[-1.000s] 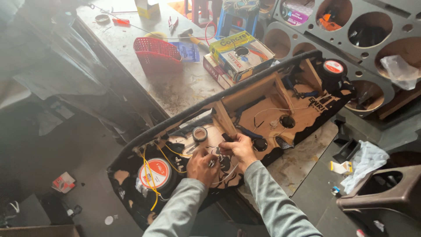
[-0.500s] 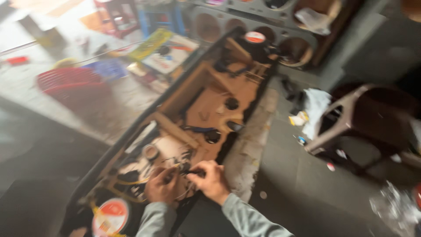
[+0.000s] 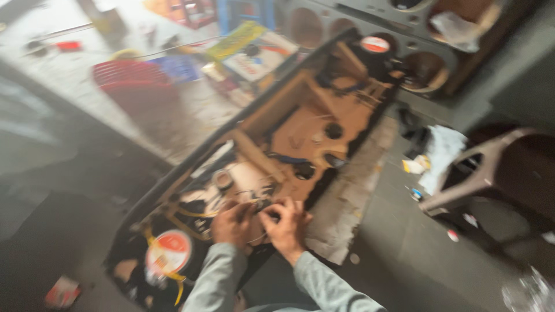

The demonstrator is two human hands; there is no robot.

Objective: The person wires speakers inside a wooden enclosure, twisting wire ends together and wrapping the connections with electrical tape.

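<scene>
So both hands are bunched together on the wiring [image 3: 254, 203] inside the long brown panel [image 3: 300, 133], left hand [image 3: 231, 222] and right hand [image 3: 284, 222] curled with fingers pinched on it, though it's too blurry to tell exactly what they clamp, round red-and-white speaker [image 3: 169, 252] just left.

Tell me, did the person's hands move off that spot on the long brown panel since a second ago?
No. The left hand and right hand remain beside the small round part on the brown panel; only the camera swung.
</scene>
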